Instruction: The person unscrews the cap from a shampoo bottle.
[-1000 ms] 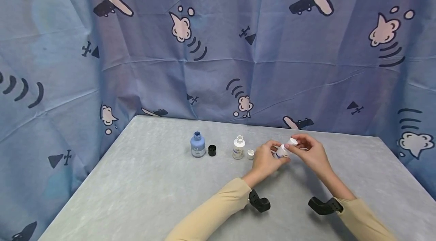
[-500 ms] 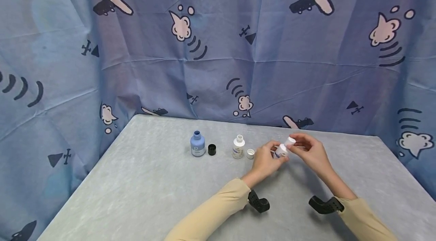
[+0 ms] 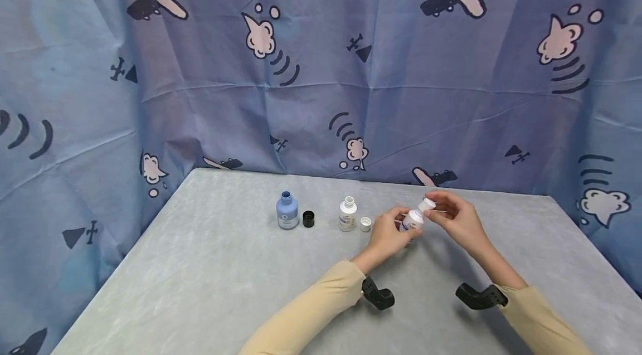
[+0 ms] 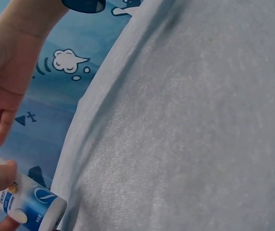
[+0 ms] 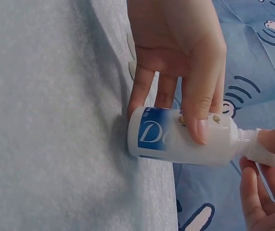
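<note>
My left hand [image 3: 386,237] grips a small white bottle [image 3: 413,218] with a blue label, tilted with its neck up to the right. The thumb lies across the bottle's side in the right wrist view. Fingertips of my right hand [image 3: 462,225] pinch a white screw cap [image 5: 265,155] at the bottle's mouth. Between cap and shoulder, part of the threaded neck [image 5: 243,139] shows. In the left wrist view only the base end of the bottle [image 4: 34,202] is visible, while the cap is out of sight.
Left of the hands stand an uncapped white bottle [image 3: 347,215] with a white cap [image 3: 365,224] beside it, and an uncapped blue bottle [image 3: 287,213] with a black cap [image 3: 308,219]. A patterned blue curtain [image 3: 311,65] hangs behind the pale table [image 3: 200,271].
The head view has shifted slightly. Both hands keep their hold on the bottle and its cap, with only a small change in the bottle's tilt.
</note>
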Tool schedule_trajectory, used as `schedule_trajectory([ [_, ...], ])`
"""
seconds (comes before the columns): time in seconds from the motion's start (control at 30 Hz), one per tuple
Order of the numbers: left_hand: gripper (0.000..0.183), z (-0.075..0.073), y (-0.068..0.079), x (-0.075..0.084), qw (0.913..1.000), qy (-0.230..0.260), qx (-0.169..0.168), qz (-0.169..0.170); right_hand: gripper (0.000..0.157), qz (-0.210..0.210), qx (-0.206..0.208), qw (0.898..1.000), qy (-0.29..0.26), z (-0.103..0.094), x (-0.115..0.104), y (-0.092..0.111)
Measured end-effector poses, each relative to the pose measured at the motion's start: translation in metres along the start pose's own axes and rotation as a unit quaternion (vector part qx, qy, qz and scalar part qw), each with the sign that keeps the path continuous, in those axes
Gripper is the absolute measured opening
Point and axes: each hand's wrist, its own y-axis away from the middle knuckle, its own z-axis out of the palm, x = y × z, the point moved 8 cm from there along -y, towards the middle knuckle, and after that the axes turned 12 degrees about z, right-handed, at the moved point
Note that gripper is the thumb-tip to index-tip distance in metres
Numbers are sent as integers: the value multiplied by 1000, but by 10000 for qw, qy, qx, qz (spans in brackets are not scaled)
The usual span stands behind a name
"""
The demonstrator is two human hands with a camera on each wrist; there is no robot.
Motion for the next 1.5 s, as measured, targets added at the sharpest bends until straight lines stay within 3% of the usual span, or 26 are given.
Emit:
schedule_trajectory([
  [0.27, 42, -3, 1, -2, 9997, 16, 233, -21, 36, 319, 179, 9988, 336, -6, 7, 2],
  [0.47, 43, -1, 0, -2, 9992, -235, 305, -85, 36, 380, 234, 9976, 535, -11, 9, 4],
  [0.73, 42, 0, 0, -3, 9983, -253, 494, -173, 42, 623, 315, 9967, 406, -18, 16, 4],
  [1.03, 41, 0, -1, -7, 9965, -66, 834, -82, 38, 401, 194, 9986, 293, -19, 20, 4],
  [1.5, 42, -1, 1, -5, 9951, 43, 986, 61, 40, 1031, 67, 9925, 654, -18, 41, 5],
])
